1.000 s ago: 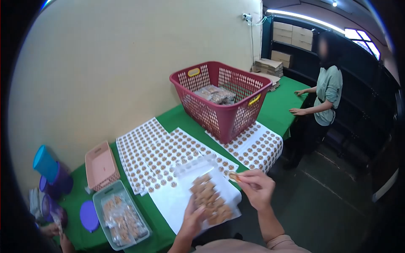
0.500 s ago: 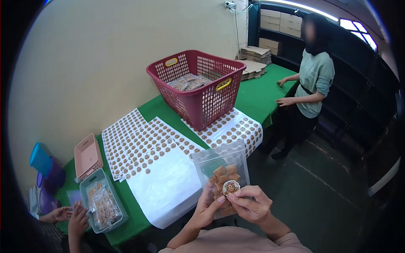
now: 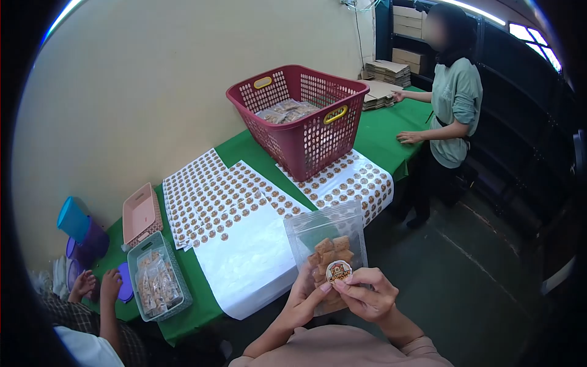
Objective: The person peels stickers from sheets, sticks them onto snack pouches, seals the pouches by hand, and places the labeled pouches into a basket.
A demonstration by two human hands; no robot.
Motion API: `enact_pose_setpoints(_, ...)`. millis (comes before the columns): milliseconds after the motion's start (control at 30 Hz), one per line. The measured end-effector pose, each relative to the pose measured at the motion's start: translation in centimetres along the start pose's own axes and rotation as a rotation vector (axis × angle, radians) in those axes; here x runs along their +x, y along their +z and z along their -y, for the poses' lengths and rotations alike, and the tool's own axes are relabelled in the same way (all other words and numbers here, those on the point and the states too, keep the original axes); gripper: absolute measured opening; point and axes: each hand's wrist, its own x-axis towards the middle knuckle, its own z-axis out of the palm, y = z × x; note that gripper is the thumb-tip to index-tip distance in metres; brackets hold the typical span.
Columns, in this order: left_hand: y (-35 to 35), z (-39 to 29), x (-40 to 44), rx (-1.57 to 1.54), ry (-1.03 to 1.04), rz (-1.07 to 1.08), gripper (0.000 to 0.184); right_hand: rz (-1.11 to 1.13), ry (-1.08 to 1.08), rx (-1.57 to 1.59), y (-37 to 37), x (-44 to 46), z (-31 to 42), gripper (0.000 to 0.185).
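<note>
In front of my chest is a clear zip pouch (image 3: 325, 241) with brown pillow-shaped snack pieces in its lower part. My left hand (image 3: 304, 300) grips the pouch from the left, its thumb on the front beside a round sticker (image 3: 338, 273). The sticker has a house picture and lettering and lies against the pouch's front. My right hand (image 3: 370, 295) pinches the sticker's lower right edge between thumb and fingers. Whether the whole sticker touches the plastic, I cannot tell. Sheets of round stickers (image 3: 202, 192) lie on the table beyond.
A maroon basket (image 3: 287, 144) of filled pouches stands on the green table (image 3: 382, 131). At left are a teal basket (image 3: 183, 300) of filled pouches, a pink tray (image 3: 139, 214) and purple containers (image 3: 95, 241). One person's hands (image 3: 110, 284) are there; another person (image 3: 455, 110) stands right.
The view has shifted slightly, so the table sits further right. My hands keep their hold on pouch and sticker. The standing person's hand has reached toward the cardboard; the seated person's hands have risen.
</note>
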Motion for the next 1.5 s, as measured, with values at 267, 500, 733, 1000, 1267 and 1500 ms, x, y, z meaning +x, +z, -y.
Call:
enact_pose_setpoints(267,-0.1,0.1,1.0,0.023,0.006,0.024,0.050,0.024,0.039,-0.020,-0.2,0.3,-0.7,0.022)
enact_pose_setpoints(500,-1.9,-0.4,1.5,0.085,0.017,-0.034,0.050,0.089,0.067,0.002,1.5,1.4,-1.6,0.023)
enact_pose_setpoints(733,-7.1,-0.3,1.4,0.166,-0.017,-0.272,0.045,0.312,0.117,0.175,6.0,2.3,-3.5,0.014)
enact_pose_setpoints(1000,-13.6,-0.3,0.4,0.120,-0.073,-0.548,0.042,0.452,0.626,0.443,13.6,2.0,-7.9,0.044)
enact_pose_setpoints(1267,-18.4,-2.1,1.2,0.256,-0.120,-0.503,0.048,0.975,0.966,0.818,20.6,1.9,-9.5,0.053)
enact_pose_setpoints(1500,-21.3,-3.0,0.1,0.544,-0.098,-0.617,0.032,1.037,0.817,0.873,24.4,1.9,-9.1,0.041)
